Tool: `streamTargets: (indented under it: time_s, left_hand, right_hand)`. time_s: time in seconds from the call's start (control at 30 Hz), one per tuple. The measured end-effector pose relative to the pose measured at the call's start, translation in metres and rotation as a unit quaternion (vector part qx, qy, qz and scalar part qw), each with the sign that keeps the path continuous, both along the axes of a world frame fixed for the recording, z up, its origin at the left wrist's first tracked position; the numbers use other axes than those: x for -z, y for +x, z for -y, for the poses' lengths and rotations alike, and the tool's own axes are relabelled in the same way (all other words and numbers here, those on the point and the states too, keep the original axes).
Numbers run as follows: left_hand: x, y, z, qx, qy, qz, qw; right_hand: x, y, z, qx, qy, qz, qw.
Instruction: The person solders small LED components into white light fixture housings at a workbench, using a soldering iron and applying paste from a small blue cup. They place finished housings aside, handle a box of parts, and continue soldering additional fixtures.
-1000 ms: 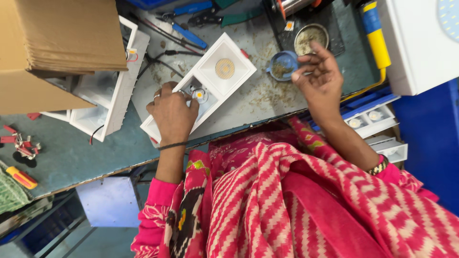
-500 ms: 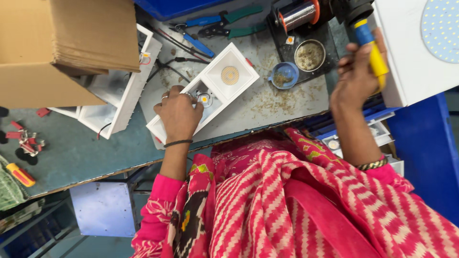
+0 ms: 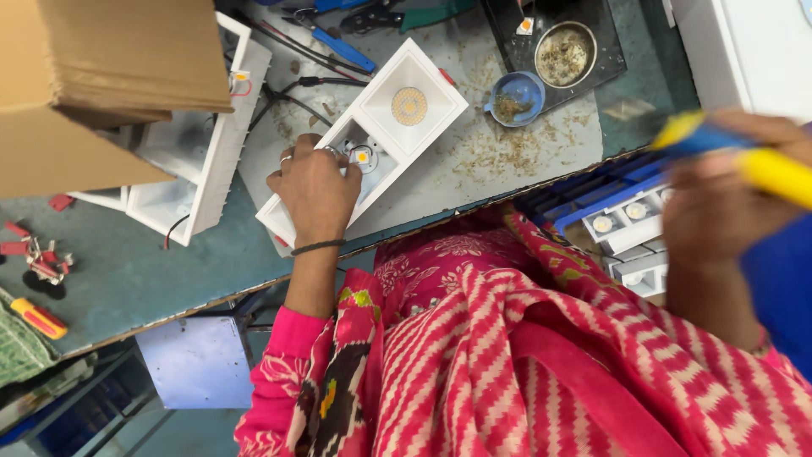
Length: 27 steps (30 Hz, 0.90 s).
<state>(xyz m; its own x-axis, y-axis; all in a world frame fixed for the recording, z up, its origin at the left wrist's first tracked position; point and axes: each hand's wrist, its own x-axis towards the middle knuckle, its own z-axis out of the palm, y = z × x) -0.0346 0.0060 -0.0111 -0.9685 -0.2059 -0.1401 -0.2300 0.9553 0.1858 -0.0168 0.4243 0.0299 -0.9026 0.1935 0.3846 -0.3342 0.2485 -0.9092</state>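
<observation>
A white two-cell square light housing [image 3: 397, 127] lies at an angle on the worktop. Its far cell holds a round yellow LED chip [image 3: 409, 106]; the near cell holds a small metal-ringed part [image 3: 363, 157]. My left hand [image 3: 317, 190] rests on the near cell, fingertips touching that part. My right hand [image 3: 719, 211] is raised close to the camera at the right, blurred, closed around a yellow and blue tool handle [image 3: 744, 156].
A brown cardboard box [image 3: 101, 76] stands at top left, with more white housings [image 3: 194, 144] beside it. A blue dish [image 3: 516, 95] and a metal tin [image 3: 565, 52] hold debris. Blue-handled pliers [image 3: 334, 42], a blue tray [image 3: 609, 216] of small lights, and a yellow-red screwdriver [image 3: 38, 317].
My right hand left the blue dish, picked up the yellow-handled tool at the right and brought it toward the camera. My left hand stayed on the housing.
</observation>
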Motion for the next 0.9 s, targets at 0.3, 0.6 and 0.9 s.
streamTargets:
  time_s: [0.3,0.6,0.9]
  left_hand:
    - [-0.003,0.007,0.000,0.013,-0.001,-0.012,1.000]
    - [-0.009,0.006,-0.012,-0.004,0.011,-0.010,1.000]
    - [-0.011,0.004,-0.015,-0.004,0.011,-0.016,1.000]
  right_hand:
    - [-0.049,-0.055,0.163,-0.305,0.182,-0.018,0.935]
    - [-0.028,-0.062,0.182,-0.362,0.186,0.009,0.914]
    - [-0.028,-0.067,0.183,-0.374,0.189,0.010,0.908]
